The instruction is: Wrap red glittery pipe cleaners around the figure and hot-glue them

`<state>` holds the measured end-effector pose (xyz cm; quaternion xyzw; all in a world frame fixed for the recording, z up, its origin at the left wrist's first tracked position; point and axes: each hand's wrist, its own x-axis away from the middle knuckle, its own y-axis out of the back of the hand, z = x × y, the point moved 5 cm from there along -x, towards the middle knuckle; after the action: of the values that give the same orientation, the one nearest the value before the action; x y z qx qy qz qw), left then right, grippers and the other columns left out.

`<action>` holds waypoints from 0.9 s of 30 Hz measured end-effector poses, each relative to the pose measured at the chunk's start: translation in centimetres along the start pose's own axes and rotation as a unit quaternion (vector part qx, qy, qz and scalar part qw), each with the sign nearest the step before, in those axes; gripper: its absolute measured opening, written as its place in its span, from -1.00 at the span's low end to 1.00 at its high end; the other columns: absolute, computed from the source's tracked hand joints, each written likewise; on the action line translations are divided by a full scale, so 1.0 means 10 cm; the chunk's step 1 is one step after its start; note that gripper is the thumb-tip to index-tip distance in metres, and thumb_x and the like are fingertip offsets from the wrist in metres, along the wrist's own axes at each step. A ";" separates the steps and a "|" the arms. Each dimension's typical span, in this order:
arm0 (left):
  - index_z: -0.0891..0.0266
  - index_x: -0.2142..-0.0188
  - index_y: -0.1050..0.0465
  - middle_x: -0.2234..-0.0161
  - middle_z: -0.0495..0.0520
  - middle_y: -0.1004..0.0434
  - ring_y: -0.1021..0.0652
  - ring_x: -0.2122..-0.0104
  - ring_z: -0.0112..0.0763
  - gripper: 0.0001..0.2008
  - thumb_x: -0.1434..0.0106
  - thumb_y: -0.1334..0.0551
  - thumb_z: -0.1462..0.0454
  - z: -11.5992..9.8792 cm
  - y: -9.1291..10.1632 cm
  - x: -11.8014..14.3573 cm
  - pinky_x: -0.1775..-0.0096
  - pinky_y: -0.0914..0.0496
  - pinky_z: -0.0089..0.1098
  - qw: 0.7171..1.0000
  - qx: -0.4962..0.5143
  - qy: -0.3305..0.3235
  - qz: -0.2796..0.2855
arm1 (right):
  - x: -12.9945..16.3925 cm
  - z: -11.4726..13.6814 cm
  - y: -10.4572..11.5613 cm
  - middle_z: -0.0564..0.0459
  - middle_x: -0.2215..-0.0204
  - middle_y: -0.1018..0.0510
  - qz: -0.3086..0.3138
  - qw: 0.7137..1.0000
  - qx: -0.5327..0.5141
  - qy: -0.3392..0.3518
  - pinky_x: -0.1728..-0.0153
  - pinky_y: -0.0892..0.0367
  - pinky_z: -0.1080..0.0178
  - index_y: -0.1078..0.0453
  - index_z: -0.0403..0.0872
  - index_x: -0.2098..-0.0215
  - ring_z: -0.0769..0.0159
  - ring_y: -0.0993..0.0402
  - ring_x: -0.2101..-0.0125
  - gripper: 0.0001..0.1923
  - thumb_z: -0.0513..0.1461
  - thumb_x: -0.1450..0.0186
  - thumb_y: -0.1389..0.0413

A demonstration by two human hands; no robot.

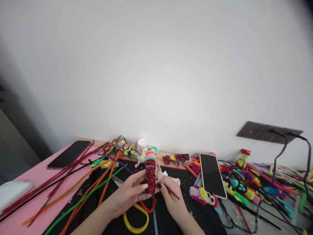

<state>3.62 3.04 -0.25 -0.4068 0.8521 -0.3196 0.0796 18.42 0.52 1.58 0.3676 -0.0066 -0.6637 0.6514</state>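
My left hand (129,195) and my right hand (171,199) meet over a black mat (186,182). Both pinch a red glittery pipe-cleaner coil (151,176) that stands upright, wound around a form. Coloured rings top the coil (149,155). My left fingers grip its left side. My right thumb and finger press its right side, with a loose red pipe-cleaner end (174,194) trailing past the right fingers. Under my hands lie scissors with yellow and red handles (135,220).
Long loose pipe cleaners in orange, green, red and purple (90,186) fan out left. A dark phone (68,154) lies on the pink surface; another phone (212,175) lies right of my hands. Small pipe-cleaner figures (242,189), a white pot (142,146), a wall socket with cables (269,132).
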 end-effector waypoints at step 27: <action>0.07 -0.07 -0.32 -0.23 0.14 -0.17 -0.50 0.04 -0.20 -0.52 -0.17 -0.26 0.40 0.08 0.05 -0.02 0.08 -0.41 -0.24 1.000 0.008 0.003 0.012 | 0.03 0.01 -0.06 0.13 0.65 -0.34 -0.031 0.993 -0.082 -0.083 0.51 -0.17 0.35 -0.21 -0.08 0.62 0.37 -0.24 0.57 -0.62 -0.13 -0.33 0.03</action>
<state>3.76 3.01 -1.24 -0.3949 0.8545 -0.3267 0.0844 17.87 0.32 1.16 0.2565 0.0051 -0.7098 0.6561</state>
